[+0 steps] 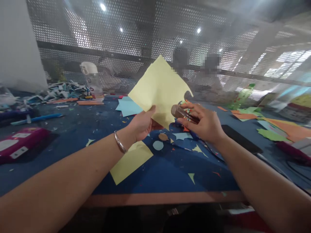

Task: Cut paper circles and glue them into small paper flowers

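Note:
A pale yellow sheet of paper (159,85) stands tilted up in front of me, pinched at its lower left edge by my left hand (142,124). Rounded bites are cut out of its right side. My right hand (201,121) grips a small hand-held paper punch (178,111) with a rounded head, right beside the sheet's lower right edge; whether the two touch I cannot tell. Below on the table lie a light blue paper circle (158,145), a tan circle (163,137) and another yellow sheet (131,163), partly under my left wrist.
Paper scraps litter the blue table (167,176). A black phone (240,139) and coloured papers (289,127) lie to the right. At left are a magenta packet (21,142), a blue pen (39,119) and a white-lidded bottle (92,79). A perforated metal screen (116,45) stands behind.

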The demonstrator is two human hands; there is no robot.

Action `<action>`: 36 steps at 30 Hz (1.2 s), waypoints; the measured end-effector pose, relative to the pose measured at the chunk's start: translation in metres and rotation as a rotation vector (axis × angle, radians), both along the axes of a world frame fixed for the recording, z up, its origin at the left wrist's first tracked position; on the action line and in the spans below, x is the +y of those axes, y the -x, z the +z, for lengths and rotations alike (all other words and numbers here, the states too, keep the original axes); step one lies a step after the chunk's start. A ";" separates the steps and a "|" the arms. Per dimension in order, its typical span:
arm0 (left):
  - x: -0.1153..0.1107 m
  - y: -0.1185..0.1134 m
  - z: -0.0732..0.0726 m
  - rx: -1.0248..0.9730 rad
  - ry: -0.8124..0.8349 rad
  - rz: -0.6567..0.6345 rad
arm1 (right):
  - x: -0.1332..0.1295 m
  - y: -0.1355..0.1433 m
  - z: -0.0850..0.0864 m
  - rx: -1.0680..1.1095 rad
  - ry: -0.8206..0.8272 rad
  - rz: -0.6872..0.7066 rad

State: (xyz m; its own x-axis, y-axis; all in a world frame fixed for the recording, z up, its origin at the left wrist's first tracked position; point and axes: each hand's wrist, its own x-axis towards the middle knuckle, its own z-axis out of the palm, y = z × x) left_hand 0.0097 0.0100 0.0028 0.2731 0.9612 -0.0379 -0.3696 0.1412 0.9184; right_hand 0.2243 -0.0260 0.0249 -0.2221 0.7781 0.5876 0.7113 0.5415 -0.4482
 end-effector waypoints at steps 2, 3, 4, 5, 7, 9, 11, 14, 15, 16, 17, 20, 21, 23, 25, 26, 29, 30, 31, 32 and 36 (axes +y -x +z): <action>-0.007 -0.003 0.002 0.020 0.034 -0.040 | 0.002 -0.005 -0.001 0.030 0.027 0.014; -0.009 -0.003 0.002 0.030 0.052 -0.053 | 0.003 -0.006 -0.002 0.028 0.052 0.036; -0.009 -0.003 0.003 0.043 0.067 -0.063 | 0.004 -0.007 -0.004 0.015 0.080 0.066; -0.009 -0.003 0.002 0.055 0.077 -0.071 | 0.005 -0.007 -0.006 -0.011 0.109 0.097; -0.007 -0.002 0.000 0.070 0.077 -0.074 | 0.007 -0.007 -0.010 -0.085 0.154 0.150; -0.005 -0.001 -0.003 0.073 0.066 -0.086 | 0.008 -0.007 -0.013 -0.164 0.173 0.165; -0.004 -0.001 -0.005 0.077 0.056 -0.125 | 0.007 -0.008 -0.016 -0.212 0.185 0.159; -0.005 0.000 -0.005 0.118 0.046 -0.179 | 0.005 -0.008 -0.017 -0.213 0.222 0.174; -0.006 0.000 -0.003 0.134 0.042 -0.191 | 0.004 -0.008 -0.016 -0.207 0.232 0.184; -0.007 0.000 -0.002 0.151 0.039 -0.198 | 0.003 -0.008 -0.016 -0.205 0.242 0.193; -0.008 0.000 0.000 0.170 0.034 -0.204 | 0.002 -0.008 -0.015 -0.206 0.250 0.201; -0.010 0.002 0.003 0.228 0.027 -0.222 | -0.003 -0.006 -0.012 -0.211 0.280 0.222; -0.010 0.003 0.004 0.241 0.023 -0.228 | -0.004 -0.006 -0.010 -0.215 0.291 0.225; -0.009 0.004 0.003 0.254 0.011 -0.242 | -0.006 -0.005 -0.008 -0.229 0.304 0.227; -0.008 0.005 0.002 0.262 -0.003 -0.259 | -0.008 -0.004 -0.007 -0.247 0.301 0.231; -0.008 0.005 0.002 0.266 -0.009 -0.265 | -0.008 -0.004 -0.006 -0.255 0.297 0.234; -0.007 0.007 0.002 0.285 -0.021 -0.282 | -0.008 -0.004 -0.005 -0.285 0.278 0.233; -0.007 0.008 0.002 0.297 -0.031 -0.292 | -0.008 -0.004 -0.005 -0.298 0.270 0.225; -0.007 0.009 0.002 0.310 -0.050 -0.311 | -0.008 -0.004 -0.005 -0.313 0.262 0.213; -0.007 0.010 0.002 0.323 -0.076 -0.338 | -0.008 -0.004 -0.005 -0.329 0.258 0.201; -0.007 0.011 -0.001 0.323 -0.209 -0.404 | -0.008 -0.004 -0.005 -0.323 0.284 0.202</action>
State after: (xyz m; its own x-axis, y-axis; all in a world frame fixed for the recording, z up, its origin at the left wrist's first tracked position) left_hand -0.0017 0.0033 0.0020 0.6274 0.7787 -0.0008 -0.0191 0.0164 0.9997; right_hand 0.2281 -0.0345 0.0196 -0.5217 0.8205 0.2335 0.7319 0.5711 -0.3716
